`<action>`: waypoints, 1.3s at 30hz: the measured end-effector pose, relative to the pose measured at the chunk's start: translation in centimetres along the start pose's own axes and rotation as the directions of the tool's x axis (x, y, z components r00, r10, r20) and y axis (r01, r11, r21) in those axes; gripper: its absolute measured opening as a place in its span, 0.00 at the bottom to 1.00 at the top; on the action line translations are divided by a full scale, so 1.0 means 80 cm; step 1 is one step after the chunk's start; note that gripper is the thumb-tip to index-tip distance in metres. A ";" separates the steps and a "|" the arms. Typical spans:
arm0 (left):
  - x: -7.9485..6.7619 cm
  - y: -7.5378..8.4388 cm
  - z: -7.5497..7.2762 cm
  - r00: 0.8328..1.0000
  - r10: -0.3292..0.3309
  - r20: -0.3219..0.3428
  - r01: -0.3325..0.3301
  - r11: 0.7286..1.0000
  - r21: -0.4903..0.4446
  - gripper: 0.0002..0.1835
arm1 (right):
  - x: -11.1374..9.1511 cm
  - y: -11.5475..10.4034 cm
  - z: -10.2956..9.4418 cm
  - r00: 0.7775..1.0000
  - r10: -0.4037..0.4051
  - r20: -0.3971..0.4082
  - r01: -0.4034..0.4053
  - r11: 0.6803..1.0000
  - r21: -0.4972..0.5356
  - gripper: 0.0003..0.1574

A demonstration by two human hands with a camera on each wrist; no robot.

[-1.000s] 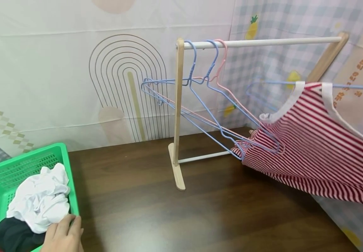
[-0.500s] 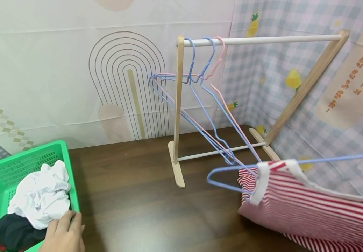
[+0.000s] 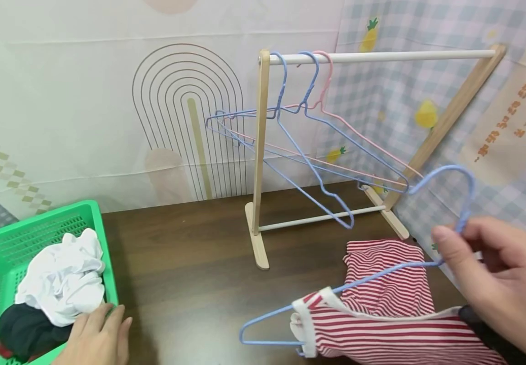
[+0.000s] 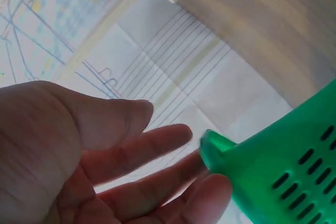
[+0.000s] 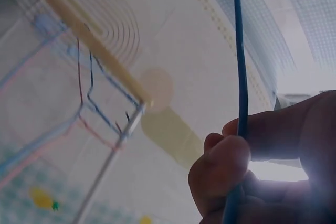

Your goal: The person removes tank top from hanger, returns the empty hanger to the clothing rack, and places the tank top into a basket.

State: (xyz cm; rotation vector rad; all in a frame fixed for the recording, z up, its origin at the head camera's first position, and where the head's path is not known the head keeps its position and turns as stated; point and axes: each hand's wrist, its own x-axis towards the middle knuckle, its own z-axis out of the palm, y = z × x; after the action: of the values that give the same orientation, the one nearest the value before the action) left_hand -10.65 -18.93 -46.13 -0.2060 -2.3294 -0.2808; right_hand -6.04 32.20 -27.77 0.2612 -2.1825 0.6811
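Note:
In the head view, my right hand (image 3: 504, 274) pinches the neck of a blue wire hanger (image 3: 372, 276) between thumb and fingers, just under its hook. A red-and-white striped tank top (image 3: 381, 337) with white trim hangs over it, tilted near the table's front. More of the same striped cloth (image 3: 386, 274) lies behind it on the table. My left hand (image 3: 94, 337) rests its relaxed fingers on the right rim of the green basket (image 3: 99, 243). In the left wrist view, the thumb stands apart from the rim.
A wooden rack (image 3: 258, 152) with a white rod (image 3: 404, 57) stands at the back. Two blue hangers (image 3: 308, 91) and a pink hanger (image 3: 327, 83) hang at its left end. White cloth (image 3: 64, 276) and black cloth (image 3: 28, 329) lie in the basket.
The hanger with the tank top has come down and left from the right side, toward the table's front. My right hand has entered the head view. The left hand stays at the basket.

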 end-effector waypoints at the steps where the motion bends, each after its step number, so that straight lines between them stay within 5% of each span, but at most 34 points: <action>1: 0.002 0.001 -0.001 0.999 0.035 -0.031 -0.036 0.999 -0.022 0.46 | 0.000 -0.005 0.004 0.999 -0.039 0.029 0.041 0.998 -0.044 0.16; 6: 0.022 0.020 -0.014 0.962 0.226 -0.152 -0.250 0.954 -0.165 0.33 | -0.001 -0.031 0.033 0.982 -0.137 0.132 0.161 0.968 -0.192 0.21; 10: 0.031 0.055 -0.031 0.957 0.254 -0.138 -0.284 0.915 -0.285 0.26 | -0.002 -0.046 0.059 0.965 -0.194 0.177 0.222 0.964 -0.150 0.21; 13: 0.033 0.078 -0.041 0.959 0.279 -0.051 -0.280 0.899 -0.336 0.22 | -0.004 -0.056 0.076 0.957 -0.202 0.208 0.231 0.965 -0.123 0.20; 16: 0.037 0.092 -0.044 0.943 0.329 0.042 -0.294 0.889 -0.352 0.17 | -0.008 -0.062 0.090 0.949 -0.201 0.243 0.232 0.967 -0.102 0.22; 22: 0.038 0.109 -0.042 0.887 0.418 0.194 -0.328 0.868 -0.372 0.21 | -0.019 -0.073 0.113 0.925 -0.170 0.339 0.199 0.979 -0.052 0.24; 26: 0.035 0.117 -0.036 0.847 0.479 0.231 -0.364 0.839 -0.405 0.22 | -0.025 -0.077 0.125 0.913 -0.177 0.368 0.201 0.979 -0.028 0.21; 34: 0.031 0.124 -0.016 0.819 0.573 0.017 -0.487 0.712 -0.506 0.14 | -0.031 -0.083 0.142 0.894 -0.241 0.377 0.246 0.969 0.037 0.19; 39: 0.029 0.120 -0.016 0.825 0.564 0.013 -0.477 0.709 -0.520 0.10 | -0.031 -0.085 0.145 0.894 -0.260 0.366 0.258 0.965 0.056 0.21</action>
State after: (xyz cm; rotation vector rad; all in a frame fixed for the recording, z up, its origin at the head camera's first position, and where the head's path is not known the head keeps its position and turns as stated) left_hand -9.15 -9.87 -42.26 -1.1774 -2.2003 -0.5883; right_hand -9.27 20.03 -33.15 0.7226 -2.4391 0.5164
